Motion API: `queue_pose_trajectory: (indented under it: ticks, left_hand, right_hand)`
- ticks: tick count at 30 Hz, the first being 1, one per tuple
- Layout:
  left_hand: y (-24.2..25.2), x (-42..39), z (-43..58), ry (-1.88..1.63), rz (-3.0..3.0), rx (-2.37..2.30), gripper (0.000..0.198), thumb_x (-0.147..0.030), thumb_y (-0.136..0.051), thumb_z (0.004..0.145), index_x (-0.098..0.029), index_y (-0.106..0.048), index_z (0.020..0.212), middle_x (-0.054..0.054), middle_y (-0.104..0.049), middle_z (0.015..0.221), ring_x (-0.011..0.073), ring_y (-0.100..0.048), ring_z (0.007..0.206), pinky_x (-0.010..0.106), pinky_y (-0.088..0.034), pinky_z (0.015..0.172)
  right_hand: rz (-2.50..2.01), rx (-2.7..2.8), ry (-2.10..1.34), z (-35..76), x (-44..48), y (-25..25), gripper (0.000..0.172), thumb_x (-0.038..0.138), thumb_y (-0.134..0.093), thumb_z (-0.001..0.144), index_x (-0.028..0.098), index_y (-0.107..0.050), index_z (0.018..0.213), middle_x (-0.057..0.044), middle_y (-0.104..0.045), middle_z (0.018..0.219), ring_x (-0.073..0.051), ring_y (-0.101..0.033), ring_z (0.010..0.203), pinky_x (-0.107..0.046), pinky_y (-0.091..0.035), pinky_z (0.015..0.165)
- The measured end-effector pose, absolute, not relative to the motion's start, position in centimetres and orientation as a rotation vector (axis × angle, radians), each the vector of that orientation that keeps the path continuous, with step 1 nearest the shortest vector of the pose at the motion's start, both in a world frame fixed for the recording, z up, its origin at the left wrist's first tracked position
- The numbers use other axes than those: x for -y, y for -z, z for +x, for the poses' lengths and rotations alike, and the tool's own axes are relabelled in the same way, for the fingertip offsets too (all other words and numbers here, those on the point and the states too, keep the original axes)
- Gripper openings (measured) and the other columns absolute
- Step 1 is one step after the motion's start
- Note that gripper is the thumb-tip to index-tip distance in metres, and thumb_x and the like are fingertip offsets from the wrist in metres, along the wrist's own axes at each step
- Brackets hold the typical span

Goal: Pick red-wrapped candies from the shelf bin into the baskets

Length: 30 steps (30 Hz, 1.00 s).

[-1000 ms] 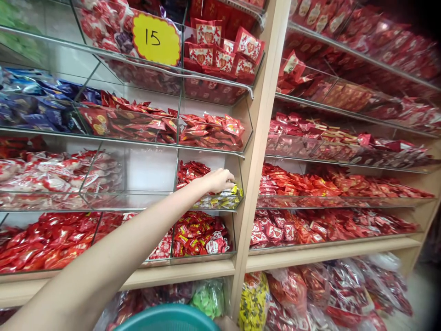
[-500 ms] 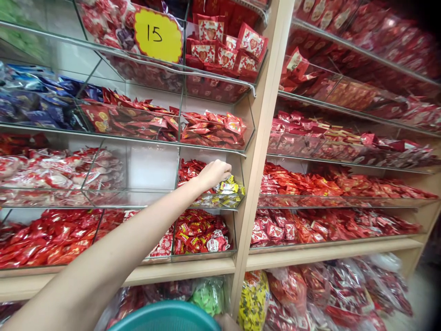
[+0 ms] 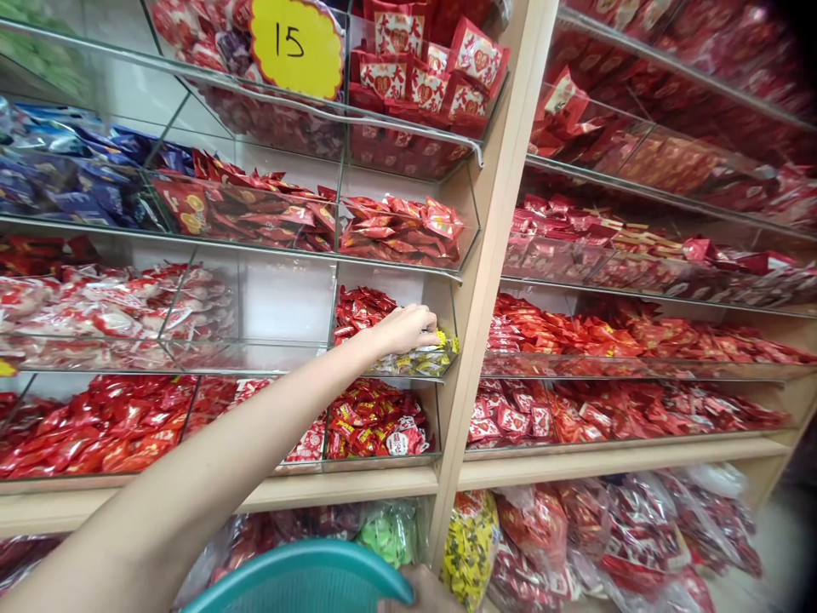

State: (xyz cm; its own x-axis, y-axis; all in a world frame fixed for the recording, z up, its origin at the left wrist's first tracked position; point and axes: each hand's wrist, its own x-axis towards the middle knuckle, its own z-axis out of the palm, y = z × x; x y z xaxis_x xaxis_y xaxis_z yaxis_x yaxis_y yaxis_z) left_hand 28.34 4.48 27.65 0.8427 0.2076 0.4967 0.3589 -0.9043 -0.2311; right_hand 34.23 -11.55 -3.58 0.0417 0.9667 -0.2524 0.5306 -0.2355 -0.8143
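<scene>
My left hand (image 3: pixel 408 330) reaches into a clear-fronted shelf bin, its fingers curled down among small yellow-wrapped candies (image 3: pixel 448 342). Those fingertips are mostly hidden behind the hand and the candies. Red-wrapped candies (image 3: pixel 361 311) fill the back and left of the same bin. Low in the view, a teal plastic basket (image 3: pixel 306 558) shows its rim and part of its ribbed inner wall. My right hand (image 3: pixel 425 592) grips the basket's right rim, partly cut off by the lower edge.
A wooden upright (image 3: pixel 476 281) stands just right of the bin. Clear shelf fronts and dividers separate red, white and blue packets around it. A yellow price sign (image 3: pixel 297 47) reads 15. Below the shelves lie bagged sweets, including a yellow bag (image 3: pixel 471 545) and a green bag (image 3: pixel 389 535).
My left hand has lowered onto the yellow-wrapped candies, covering more of them. The basket and my right hand show slightly higher, and the view has shifted a little.
</scene>
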Motion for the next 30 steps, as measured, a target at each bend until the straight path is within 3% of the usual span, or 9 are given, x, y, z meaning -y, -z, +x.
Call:
queue_pose_trajectory:
  ticks: [8,12,19,24,30]
  left_hand:
    - [-27.3,-3.3,29.1,0.799,-2.662,0.378,0.043,-0.052,-0.039,0.081,-0.017,-0.058,0.096,0.007,-0.058,0.098,0.0204,-0.051,0.093,0.031,-0.039,0.078]
    - [-27.2,-3.1,29.6,0.763,-2.6,0.378,0.038,-0.048,-0.041,0.082,-0.016,-0.059,0.093,0.007,-0.058,0.097,0.0212,-0.05,0.092,0.033,-0.039,0.077]
    - [-27.4,-1.2,25.7,1.084,-2.486,0.188,0.029,-0.035,-0.039,0.086,-0.014,-0.055,0.099,0.007,-0.054,0.106,0.0184,-0.047,0.099,0.034,-0.039,0.082]
    - [-21.3,0.6,17.5,1.131,-2.507,0.059,0.021,-0.021,-0.043,0.085,-0.017,-0.053,0.103,0.006,-0.055,0.108,0.0152,-0.047,0.102,0.032,-0.04,0.085]
    - [-11.8,-2.0,8.6,0.847,-2.723,0.38,0.022,-0.017,-0.042,0.085,-0.017,-0.053,0.103,0.008,-0.056,0.108,0.0156,-0.05,0.099,0.031,-0.041,0.084]
  right_hand:
    - [-1.851,1.475,-1.128,33.7,11.8,2.9,0.037,0.039,-0.06,0.066,0.019,-0.062,0.097,-0.001,-0.064,0.084,-0.019,-0.059,0.08,-0.022,-0.042,0.066]
    - [-1.773,1.515,-1.147,34.0,11.7,3.6,0.039,0.045,-0.057,0.068,0.017,-0.062,0.095,-0.001,-0.064,0.08,-0.018,-0.058,0.078,-0.022,-0.042,0.065]
    - [-1.772,1.54,-1.059,34.1,12.3,3.1,0.036,0.049,-0.054,0.07,0.019,-0.065,0.088,-0.002,-0.062,0.078,-0.017,-0.056,0.073,-0.022,-0.04,0.062]
    - [-1.693,1.561,-1.062,34.1,12.9,2.1,0.036,0.048,-0.051,0.073,0.016,-0.065,0.078,0.0,-0.058,0.066,-0.013,-0.051,0.061,-0.021,-0.037,0.055]
    - [-1.652,1.515,-1.098,34.9,13.3,1.2,0.04,0.052,-0.054,0.07,0.014,-0.065,0.078,-0.002,-0.061,0.069,-0.013,-0.052,0.063,-0.022,-0.039,0.056]
